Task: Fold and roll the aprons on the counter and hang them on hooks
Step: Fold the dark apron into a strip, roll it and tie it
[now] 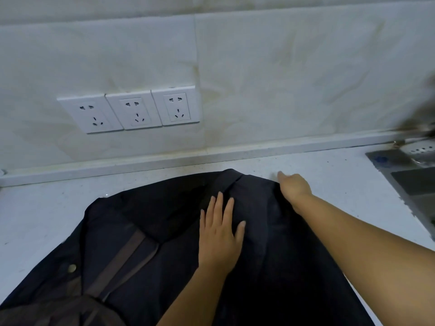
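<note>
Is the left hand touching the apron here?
Touching. The head view shows the left hand lying flat on the dark apron, its straight fingers spread on the cloth with no gap.

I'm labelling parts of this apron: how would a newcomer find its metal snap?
Start at the white counter, where a dark apron lies spread. Go to its near left edge, left of the brown strap: the snap is the only small brassy disc.
</note>
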`<state>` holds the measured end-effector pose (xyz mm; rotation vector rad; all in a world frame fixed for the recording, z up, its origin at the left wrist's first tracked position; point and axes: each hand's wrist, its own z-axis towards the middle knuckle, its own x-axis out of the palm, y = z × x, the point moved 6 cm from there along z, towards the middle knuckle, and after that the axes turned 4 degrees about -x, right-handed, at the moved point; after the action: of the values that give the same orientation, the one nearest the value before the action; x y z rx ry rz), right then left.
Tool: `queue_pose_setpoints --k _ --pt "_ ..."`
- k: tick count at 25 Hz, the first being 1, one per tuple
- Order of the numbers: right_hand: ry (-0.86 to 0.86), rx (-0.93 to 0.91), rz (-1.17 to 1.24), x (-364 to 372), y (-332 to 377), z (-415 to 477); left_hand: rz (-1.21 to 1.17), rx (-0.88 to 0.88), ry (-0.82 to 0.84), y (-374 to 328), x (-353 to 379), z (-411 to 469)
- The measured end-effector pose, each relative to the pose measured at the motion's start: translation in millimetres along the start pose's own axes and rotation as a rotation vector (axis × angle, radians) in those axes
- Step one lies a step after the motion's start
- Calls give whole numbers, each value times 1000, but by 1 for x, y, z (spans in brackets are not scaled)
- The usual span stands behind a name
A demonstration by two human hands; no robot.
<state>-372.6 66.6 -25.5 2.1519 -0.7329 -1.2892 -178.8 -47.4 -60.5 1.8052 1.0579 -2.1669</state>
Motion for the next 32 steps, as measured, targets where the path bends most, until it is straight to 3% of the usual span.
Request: queue_pose_setpoints --k 3,6,13,21,25,27,28,30,32 --pt "360 248 309 10 3 -5 59 62 -71 2 4 -5" --pt "713 291 223 15 13 -24 48 98 -134 0 0 -8" --pt "1021 137 -13 39 30 -72 17 111 -163 -4 -5 -13" --pt "787 324 412 19 26 -65 -3 111 -115 -3 -3 -11" --pt "738 428 377 6 22 -58 51 103 -88 -2 -2 -10" --pt "570 285 248 1 26 -49 71 114 -63 -4 -1 -11" --pt "390 142 209 -10 34 -40 84 111 -42 -5 -1 -11" --pt "30 -269 280 -46 64 -34 123 96 -32 -4 0 -10" --pt "-74 -601 306 -75 83 -46 172 81 -49 -2 0 -10"
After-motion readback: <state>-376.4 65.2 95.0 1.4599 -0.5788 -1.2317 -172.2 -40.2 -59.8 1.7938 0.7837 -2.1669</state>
